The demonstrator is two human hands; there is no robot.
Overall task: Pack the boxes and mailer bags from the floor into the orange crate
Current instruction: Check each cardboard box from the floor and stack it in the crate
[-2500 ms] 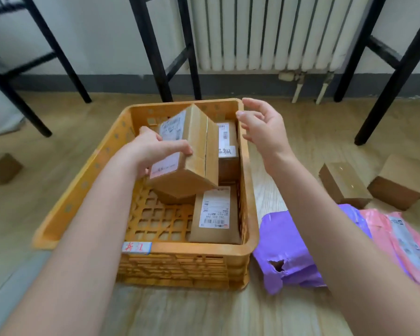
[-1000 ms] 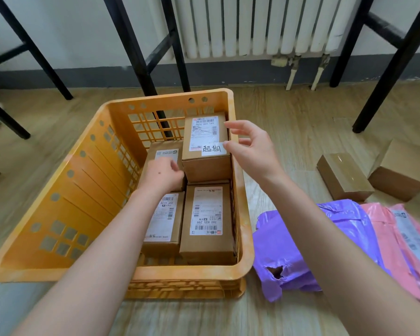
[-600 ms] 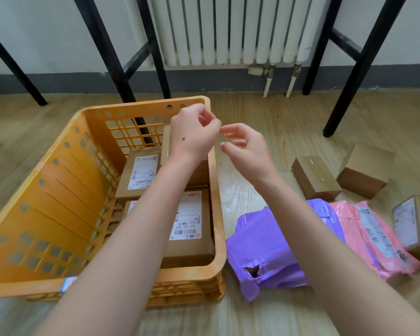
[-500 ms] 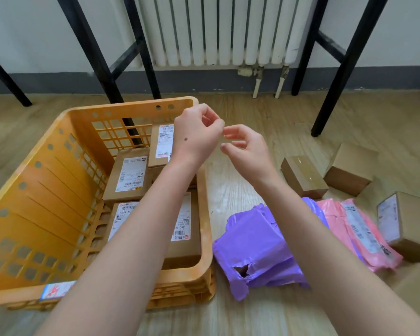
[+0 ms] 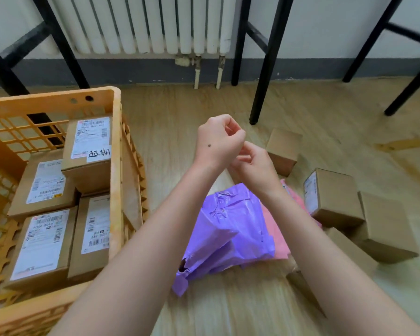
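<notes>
Orange crate (image 5: 115, 132): right side was filled by four labelled boxes (image 5: 44, 243), one stacked higher at the back; strip of lattice floor along the left wall lay bare, open from above.
Wooden floor (image 5: 170, 141) between crate wall and purple mailer bag (image 5: 228, 229): bare.
Right side: pink mailer bag (image 5: 278, 236) and loose cardboard boxes (image 5: 335, 197) crowded together.
Black table leg (image 5: 264, 76): stood just behind the farthest box.

My crate (image 5: 116, 151) was orange, its walls latticed; the boxes (image 5: 87, 177) in it were brown with white, black-barcoded labels (image 5: 46, 181). I had a purple mailer bag (image 5: 228, 226) and a pink mailer bag (image 5: 278, 236) on pale wood-grain floor (image 5: 180, 112)
</notes>
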